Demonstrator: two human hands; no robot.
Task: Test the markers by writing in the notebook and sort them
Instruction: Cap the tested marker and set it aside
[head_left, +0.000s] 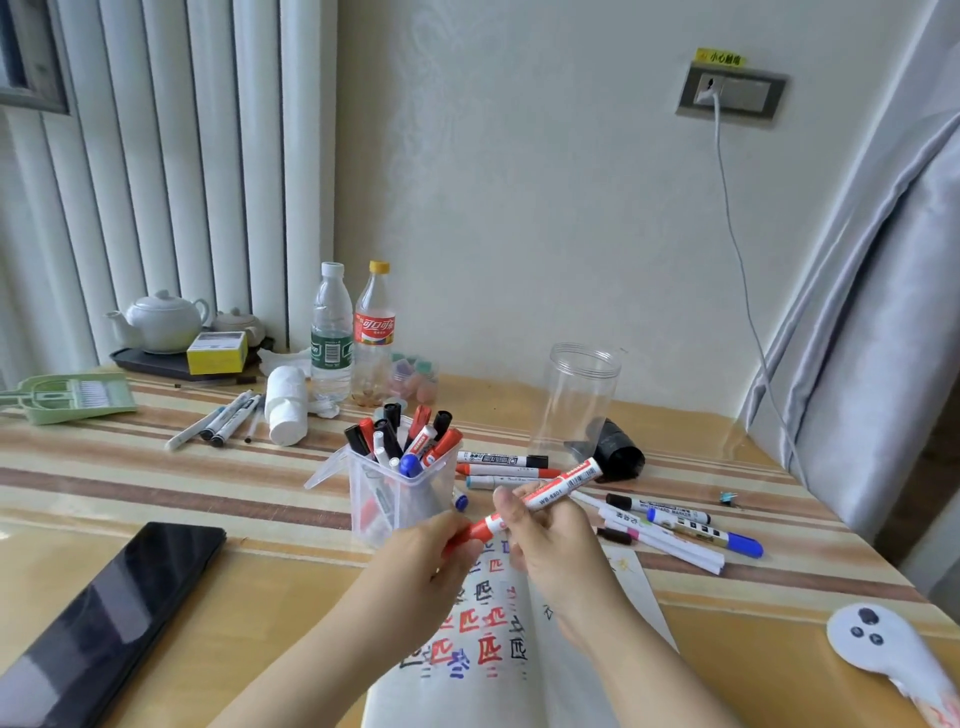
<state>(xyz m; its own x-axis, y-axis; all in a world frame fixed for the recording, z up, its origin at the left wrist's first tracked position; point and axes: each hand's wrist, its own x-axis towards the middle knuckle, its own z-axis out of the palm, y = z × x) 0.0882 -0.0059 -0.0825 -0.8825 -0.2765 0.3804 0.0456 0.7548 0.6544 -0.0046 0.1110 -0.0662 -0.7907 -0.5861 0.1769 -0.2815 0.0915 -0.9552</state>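
Observation:
Both hands hold one red whiteboard marker (545, 493) above the open notebook (498, 649). My right hand (550, 535) grips its white barrel. My left hand (426, 556) pinches the red cap end. The notebook page carries red, blue and black test marks. Just behind my hands stands a clear plastic box (400, 499) filled with several red, black and blue markers. More loose markers (675, 525) lie on the table to the right, and others (504, 467) lie behind the held marker.
An empty clear jar (576, 400) and a black roll (618, 457) stand behind the markers. Thin pens (218, 426), a tissue roll (284, 410), two bottles (353, 338) and a tea set (161, 322) sit at back left. A dark phone (109, 618) lies front left, a white controller (883, 649) front right.

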